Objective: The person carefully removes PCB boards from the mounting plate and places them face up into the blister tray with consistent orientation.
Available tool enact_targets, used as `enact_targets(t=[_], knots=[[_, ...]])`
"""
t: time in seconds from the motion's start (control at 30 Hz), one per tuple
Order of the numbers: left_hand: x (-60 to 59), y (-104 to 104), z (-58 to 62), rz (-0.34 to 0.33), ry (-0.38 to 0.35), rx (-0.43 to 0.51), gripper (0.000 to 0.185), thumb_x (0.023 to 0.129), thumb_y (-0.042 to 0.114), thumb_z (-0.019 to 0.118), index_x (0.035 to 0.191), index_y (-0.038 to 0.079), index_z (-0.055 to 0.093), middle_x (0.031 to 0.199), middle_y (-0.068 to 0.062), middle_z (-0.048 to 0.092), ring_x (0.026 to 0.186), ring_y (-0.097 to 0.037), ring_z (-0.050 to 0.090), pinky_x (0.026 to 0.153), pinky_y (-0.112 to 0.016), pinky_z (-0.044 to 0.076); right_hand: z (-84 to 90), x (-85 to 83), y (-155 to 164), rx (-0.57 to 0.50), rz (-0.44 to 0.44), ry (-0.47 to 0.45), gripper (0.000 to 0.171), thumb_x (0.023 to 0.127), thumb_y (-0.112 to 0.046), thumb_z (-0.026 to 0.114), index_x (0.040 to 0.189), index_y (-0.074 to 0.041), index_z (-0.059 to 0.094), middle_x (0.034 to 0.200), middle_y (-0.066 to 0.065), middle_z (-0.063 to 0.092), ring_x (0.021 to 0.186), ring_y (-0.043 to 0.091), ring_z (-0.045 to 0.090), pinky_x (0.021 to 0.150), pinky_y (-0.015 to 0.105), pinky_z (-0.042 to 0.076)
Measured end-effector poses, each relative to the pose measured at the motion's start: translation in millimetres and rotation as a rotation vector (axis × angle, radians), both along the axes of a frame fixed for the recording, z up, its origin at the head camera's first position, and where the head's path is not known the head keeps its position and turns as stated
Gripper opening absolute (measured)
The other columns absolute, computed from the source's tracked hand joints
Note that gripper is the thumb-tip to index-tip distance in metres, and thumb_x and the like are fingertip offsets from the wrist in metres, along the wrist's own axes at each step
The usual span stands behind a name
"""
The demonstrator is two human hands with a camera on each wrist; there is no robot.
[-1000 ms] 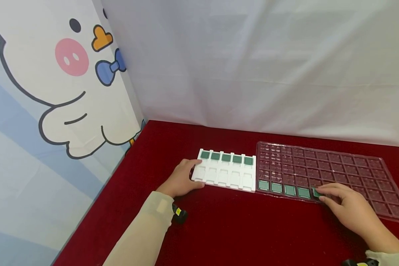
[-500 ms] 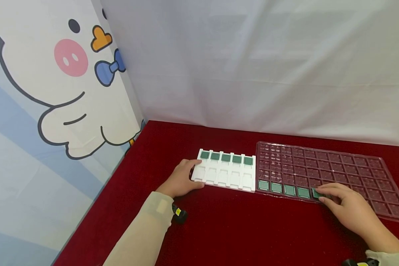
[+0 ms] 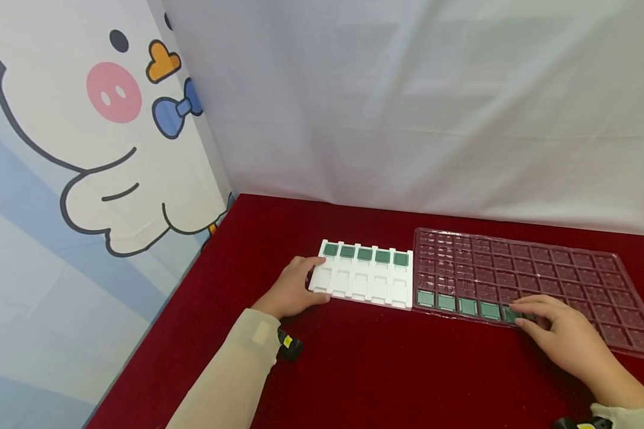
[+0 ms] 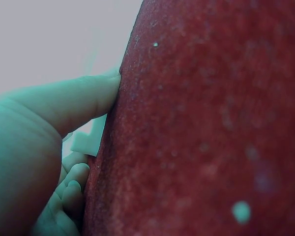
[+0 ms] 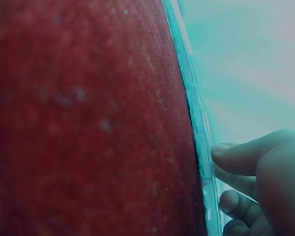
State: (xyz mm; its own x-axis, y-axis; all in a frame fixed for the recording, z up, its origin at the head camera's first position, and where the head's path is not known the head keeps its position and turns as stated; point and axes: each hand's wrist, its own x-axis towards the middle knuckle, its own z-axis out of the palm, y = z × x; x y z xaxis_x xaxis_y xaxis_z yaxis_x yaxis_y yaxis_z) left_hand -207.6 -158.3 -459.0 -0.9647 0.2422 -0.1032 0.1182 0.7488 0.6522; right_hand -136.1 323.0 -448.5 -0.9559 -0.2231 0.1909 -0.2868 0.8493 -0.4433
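The left hand (image 3: pixel 292 290) rests on the near-left corner of the white plastic slotted tray (image 3: pixel 362 275), its grip relaxed. The right hand (image 3: pixel 560 333) has its grip pinched on a small green square chip (image 3: pixel 511 312) in the clear ribbed blister tray (image 3: pixel 558 268) on the red counter (image 3: pixel 386 369), just right of four matching chips.

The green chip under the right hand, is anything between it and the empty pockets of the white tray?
Nothing visible blocks the way. The right hand touches the chip at the near edge of the clear tray. Four other chips lie flat between it and the white tray, low enough to pass over. The left hand rests on that tray's far left edge.
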Motion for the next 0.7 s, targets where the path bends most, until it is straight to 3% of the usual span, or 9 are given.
enact_targets(t=[0.13, 0.33, 0.7], knots=[[-0.3, 0, 0.1, 0.005, -0.002, -0.004, 0.081, 0.086, 0.024, 0.086, 0.155, 0.016, 0.045, 0.145, -0.011, 0.046, 0.127, -0.026, 0.046, 0.104, -0.042, 0.044, 0.3, 0.0, -1, 0.001, -0.003, 0.001, 0.026, 0.09, -0.004, 0.079, 0.115, -0.004, 0.077, 0.12, 0.021, 0.067, 0.092, 0.029, 0.063, 0.073, 0.056, 0.051], [-0.1, 0, 0.4, 0.008, -0.009, -0.001, 0.081, 0.086, 0.024, 0.086, 0.156, 0.016, 0.044, 0.146, -0.011, 0.046, 0.125, -0.026, 0.047, 0.104, -0.042, 0.044, 1.9, -0.1, -2, 0.0, -0.013, 0.003, 0.026, 0.091, -0.007, 0.078, 0.117, -0.005, 0.076, 0.119, 0.018, 0.067, 0.072, 0.005, 0.047, 0.061, 0.031, 0.042], [0.5, 0, 0.9, 0.007, -0.009, 0.006, 0.081, 0.086, 0.024, 0.085, 0.155, 0.016, 0.045, 0.146, -0.011, 0.046, 0.126, -0.027, 0.046, 0.104, -0.043, 0.044, 8.5, -2.0, -14, -0.029, -0.015, 0.01, 0.026, 0.093, -0.011, 0.077, 0.118, -0.007, 0.075, 0.118, 0.015, 0.067, 0.071, 0.006, 0.045, 0.059, 0.03, 0.038]])
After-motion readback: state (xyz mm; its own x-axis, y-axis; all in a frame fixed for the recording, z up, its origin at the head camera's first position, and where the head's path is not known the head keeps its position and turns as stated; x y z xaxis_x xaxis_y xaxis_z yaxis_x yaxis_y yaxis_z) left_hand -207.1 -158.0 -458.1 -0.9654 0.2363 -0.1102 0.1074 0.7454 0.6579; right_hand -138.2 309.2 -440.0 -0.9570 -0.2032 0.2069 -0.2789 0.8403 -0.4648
